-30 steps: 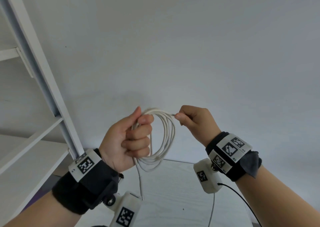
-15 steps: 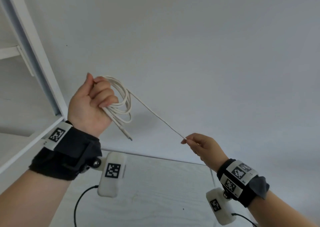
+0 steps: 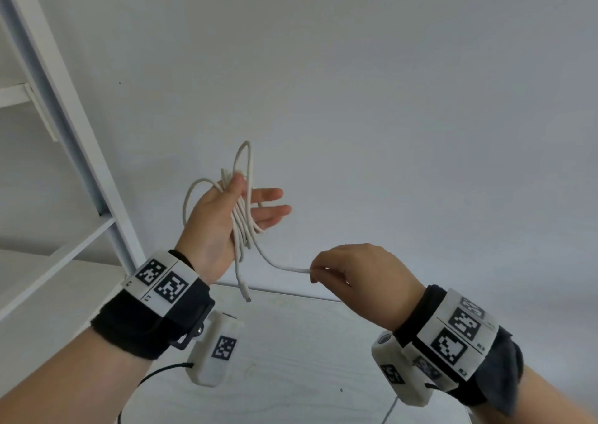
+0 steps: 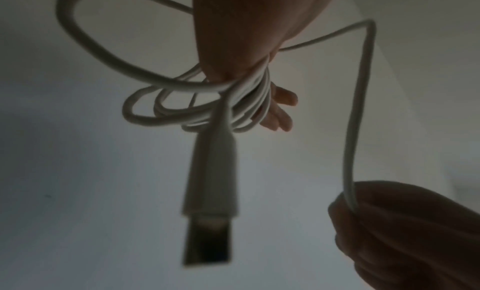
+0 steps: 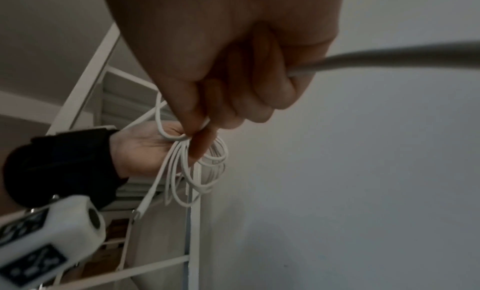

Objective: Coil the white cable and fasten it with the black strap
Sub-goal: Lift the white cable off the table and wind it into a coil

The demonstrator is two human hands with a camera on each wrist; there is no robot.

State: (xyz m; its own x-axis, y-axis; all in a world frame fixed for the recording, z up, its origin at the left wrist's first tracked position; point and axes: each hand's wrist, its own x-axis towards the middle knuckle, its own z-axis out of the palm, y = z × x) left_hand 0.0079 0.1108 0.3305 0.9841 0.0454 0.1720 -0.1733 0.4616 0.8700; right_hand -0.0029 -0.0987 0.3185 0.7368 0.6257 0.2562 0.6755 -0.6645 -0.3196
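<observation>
The white cable (image 3: 241, 226) lies in several loose loops across my left hand (image 3: 210, 229), raised in front of the wall. My thumb pins the bundle against the palm while the fingers (image 3: 268, 211) point straight to the right. A USB plug (image 3: 247, 297) hangs below the wrist, seen close up in the left wrist view (image 4: 207, 232). A short slack stretch runs from the coil to my right hand (image 3: 362, 274), which pinches the cable between thumb and fingertips. The right wrist view shows that pinch (image 5: 200, 130) with the coil (image 5: 182, 171) behind. No black strap is in view.
A white shelf frame (image 3: 74, 138) stands at the left, close to my left forearm. A pale wooden table (image 3: 291, 359) lies below both hands. A plain grey wall fills the background.
My left hand has moved right toward the middle and straightened its fingers. The taut stretch between the hands has gone slack and short, and a fresh loop stands above the thumb.
</observation>
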